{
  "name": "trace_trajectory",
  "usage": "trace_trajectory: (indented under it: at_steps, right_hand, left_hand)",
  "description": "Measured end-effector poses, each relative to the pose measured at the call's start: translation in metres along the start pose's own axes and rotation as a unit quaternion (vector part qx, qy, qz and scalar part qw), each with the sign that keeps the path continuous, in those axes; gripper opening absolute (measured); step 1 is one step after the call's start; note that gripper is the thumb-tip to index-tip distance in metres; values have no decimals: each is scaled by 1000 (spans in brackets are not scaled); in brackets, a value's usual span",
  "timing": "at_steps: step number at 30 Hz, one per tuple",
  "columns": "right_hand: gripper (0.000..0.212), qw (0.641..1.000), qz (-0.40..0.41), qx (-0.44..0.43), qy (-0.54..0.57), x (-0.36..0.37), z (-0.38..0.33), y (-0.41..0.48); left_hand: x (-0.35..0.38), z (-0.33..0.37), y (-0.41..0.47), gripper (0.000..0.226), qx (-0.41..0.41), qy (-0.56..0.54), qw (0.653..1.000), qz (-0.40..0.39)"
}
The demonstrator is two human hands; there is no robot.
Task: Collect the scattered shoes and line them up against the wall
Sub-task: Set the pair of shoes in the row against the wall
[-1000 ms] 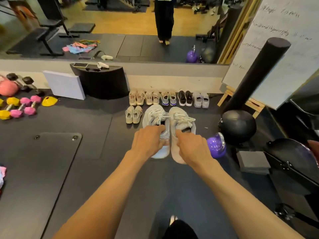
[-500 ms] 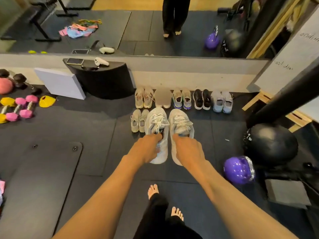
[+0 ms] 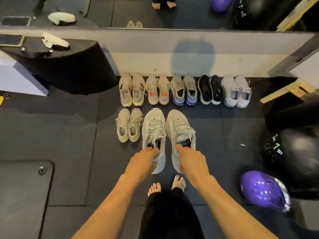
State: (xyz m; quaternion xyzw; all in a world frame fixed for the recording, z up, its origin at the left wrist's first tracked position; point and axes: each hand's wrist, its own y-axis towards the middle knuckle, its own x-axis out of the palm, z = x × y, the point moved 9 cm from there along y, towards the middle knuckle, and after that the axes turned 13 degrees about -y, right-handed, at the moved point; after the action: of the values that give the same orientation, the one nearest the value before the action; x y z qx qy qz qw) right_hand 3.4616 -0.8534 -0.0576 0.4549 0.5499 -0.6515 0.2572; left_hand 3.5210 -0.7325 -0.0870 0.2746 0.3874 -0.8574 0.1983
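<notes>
Sneakers (image 3: 153, 133) closer to wall row (image 3: 177, 91), open floor (image 3: 224, 135) rightward

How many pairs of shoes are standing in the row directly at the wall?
5, left to right: beige pair, cream pair with orange insoles, grey-blue pair, black pair, light grey pair. None seems hidden.

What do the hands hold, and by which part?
The left hand grips the left grey sneaker by its heel collar; the right hand, the right grey sneaker likewise.
</notes>
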Motion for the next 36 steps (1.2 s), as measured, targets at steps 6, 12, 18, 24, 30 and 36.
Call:
trace_trajectory:
  at_steps: [6, 12, 18, 24, 30, 36]
  right_hand:
    - [32, 1000, 9, 1, 22, 99, 15, 121]
    - [19, 999, -6, 3, 40, 217, 34, 225]
    - [18, 999, 3, 16, 44, 297, 34, 300]
    - [15, 997, 10, 23, 71, 327, 15, 352]
    - [18, 998, -18, 39, 43, 333, 11, 383]
    - [37, 990, -115, -6, 76, 325, 7, 373]
  left_hand:
    - [55, -74, 129, 21, 10, -18, 999, 27]
    - [131, -153, 241, 18, 4, -18, 999, 34]
    - [172, -218, 323, 12, -10, 1, 999, 48]
    - [176, -253, 363, 8, -16, 19, 997, 77]
    - [169, -267, 387, 14, -45, 50, 994, 82]
    - [165, -262, 391, 19, -127, 6, 992, -7]
